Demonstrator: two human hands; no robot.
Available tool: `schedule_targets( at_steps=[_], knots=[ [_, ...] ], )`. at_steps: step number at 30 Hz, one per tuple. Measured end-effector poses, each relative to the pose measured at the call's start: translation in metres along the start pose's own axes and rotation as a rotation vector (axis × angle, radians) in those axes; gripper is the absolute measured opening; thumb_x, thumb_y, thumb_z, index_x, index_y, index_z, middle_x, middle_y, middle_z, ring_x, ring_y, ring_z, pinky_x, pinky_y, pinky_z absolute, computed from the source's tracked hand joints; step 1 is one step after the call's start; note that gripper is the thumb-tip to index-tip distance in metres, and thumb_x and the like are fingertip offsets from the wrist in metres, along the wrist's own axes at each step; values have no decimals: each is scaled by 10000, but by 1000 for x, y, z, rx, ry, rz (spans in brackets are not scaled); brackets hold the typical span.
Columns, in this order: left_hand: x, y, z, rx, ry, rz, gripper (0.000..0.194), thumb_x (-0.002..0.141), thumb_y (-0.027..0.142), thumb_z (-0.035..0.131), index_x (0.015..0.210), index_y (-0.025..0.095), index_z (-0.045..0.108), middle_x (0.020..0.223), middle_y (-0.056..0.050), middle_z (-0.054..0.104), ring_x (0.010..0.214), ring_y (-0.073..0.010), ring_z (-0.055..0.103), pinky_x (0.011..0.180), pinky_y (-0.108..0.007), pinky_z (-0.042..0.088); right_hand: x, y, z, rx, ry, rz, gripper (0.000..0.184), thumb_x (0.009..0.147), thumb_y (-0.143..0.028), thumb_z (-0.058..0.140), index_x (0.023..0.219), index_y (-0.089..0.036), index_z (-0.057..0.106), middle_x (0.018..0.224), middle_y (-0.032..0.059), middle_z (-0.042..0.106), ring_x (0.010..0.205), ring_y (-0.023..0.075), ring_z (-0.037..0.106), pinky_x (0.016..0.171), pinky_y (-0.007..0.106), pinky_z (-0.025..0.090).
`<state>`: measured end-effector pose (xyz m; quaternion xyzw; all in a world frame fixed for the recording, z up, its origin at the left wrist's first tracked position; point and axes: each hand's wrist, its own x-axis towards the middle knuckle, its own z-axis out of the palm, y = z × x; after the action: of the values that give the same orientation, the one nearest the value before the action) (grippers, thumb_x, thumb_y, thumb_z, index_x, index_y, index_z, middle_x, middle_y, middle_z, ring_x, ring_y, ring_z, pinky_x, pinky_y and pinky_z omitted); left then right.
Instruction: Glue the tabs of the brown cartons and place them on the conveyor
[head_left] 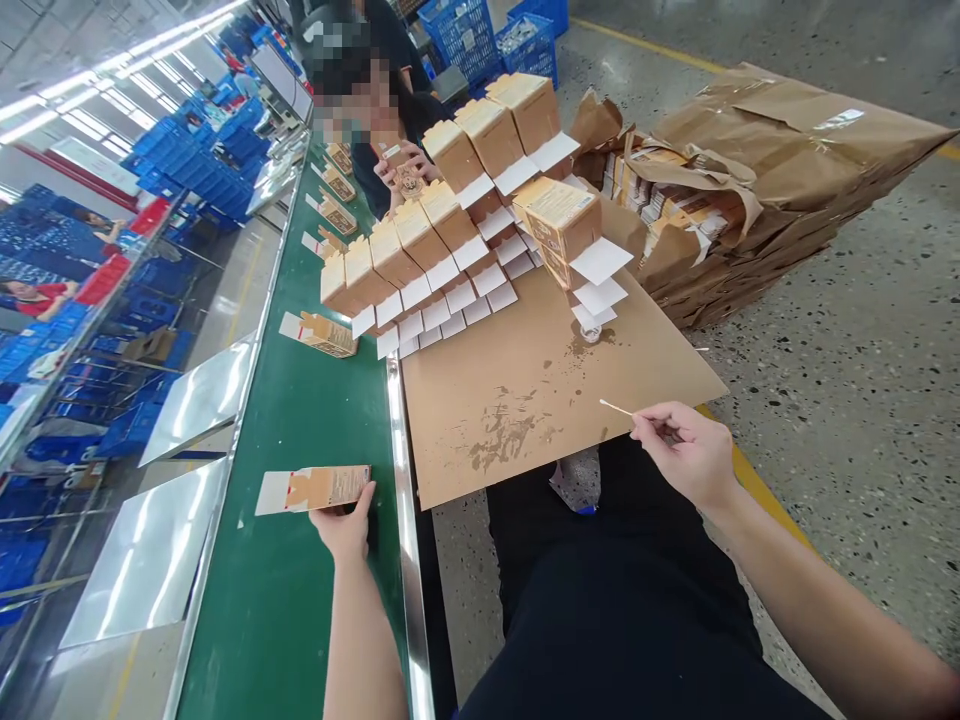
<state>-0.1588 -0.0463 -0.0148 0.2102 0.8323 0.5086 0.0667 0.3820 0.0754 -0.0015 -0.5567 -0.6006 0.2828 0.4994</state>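
**Flat carton on the belt, thin stick over the board**

A flattened carton (313,490) lies on the green conveyor belt (292,600), long side running across the belt, with its white flap end pointing away from the board. The left hand (345,528) sits at the carton's near edge by its brown end — fingertips pressed on that edge, thumb reaching up beside the corner. The hand touches the carton rather than wrapping it; the carton rests flat on the belt.

The right hand (686,455) hovers at the near right edge of the cardboard sheet (540,390), fingers pinched closed on a thin white stick (616,407). The stick juts out from the fingertips toward the left, its free end over the sheet. The 2 hands are well apart, with the belt's metal rail (401,480) between them.

The sheet carries dark stains near its middle. At its far side stand rows of folded brown boxes (420,250) with white flaps hanging open, stacked in stepped tiers, and 1 more box (559,215) perched on a separate short stack at the right. More flat cartons (322,335) lie farther along the belt. A co-worker's hands (405,170) hold a box behind the tiers. To the right, on the floor, a torn brown-paper bundle (772,150) holds packed flat cartons.
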Motion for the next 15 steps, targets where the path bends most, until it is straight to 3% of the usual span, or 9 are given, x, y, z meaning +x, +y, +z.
schedule_targets(
  at_steps=[2,4,6,8,11,13,15],
  knots=[
    [-18,-5,-6,55,144,24,999,599,461,1071,1360,310,442,1421,-113,635,1560,-462,615,1352,-754,454,1,4,-16,-39,49,20,407,1069,-612,767,881,-254,809,742,64,822,616,230,787,635,356,678],
    [-42,-3,-6,82,310,123,802,753,472,975,1333,335,438,1403,-103,587,1504,-432,639,1302,-740,518,0,8,-34,-58,125,45,424,1049,-642,794,887,-250,821,730,78,820,593,236,780,622,362,679],
    [-66,13,9,46,326,287,599,879,471,868,1279,334,444,1337,-84,574,1335,-376,713,1190,-694,612,-2,9,-49,-56,199,74,450,1026,-677,815,887,-250,827,708,89,811,550,232,753,571,357,663],
    [-85,50,44,-69,161,471,514,921,461,830,1254,312,468,1258,-54,578,1124,-297,752,1088,-617,663,-4,7,-58,-56,236,89,479,1012,-709,822,871,-251,824,694,95,803,530,228,733,545,357,653],
    [-98,139,126,-328,-210,735,441,983,456,808,1317,282,578,1342,-81,596,958,-209,743,993,-492,678,-5,1,-59,-64,240,91,515,1010,-743,805,853,-253,824,689,91,799,541,229,734,560,365,661],
    [-101,206,189,-413,-460,861,540,977,477,840,1441,297,632,1491,-129,619,962,-211,747,988,-465,676,-8,-3,-57,-69,247,99,529,1015,-756,786,859,-253,825,699,89,803,554,230,741,567,366,666],
    [-102,267,252,-387,-674,939,729,935,526,903,1582,311,646,1723,-162,557,1116,-272,759,1052,-466,666,-13,-5,-56,-68,263,108,533,1022,-761,776,869,-252,824,704,88,805,559,232,746,563,366,666]
  ],
)
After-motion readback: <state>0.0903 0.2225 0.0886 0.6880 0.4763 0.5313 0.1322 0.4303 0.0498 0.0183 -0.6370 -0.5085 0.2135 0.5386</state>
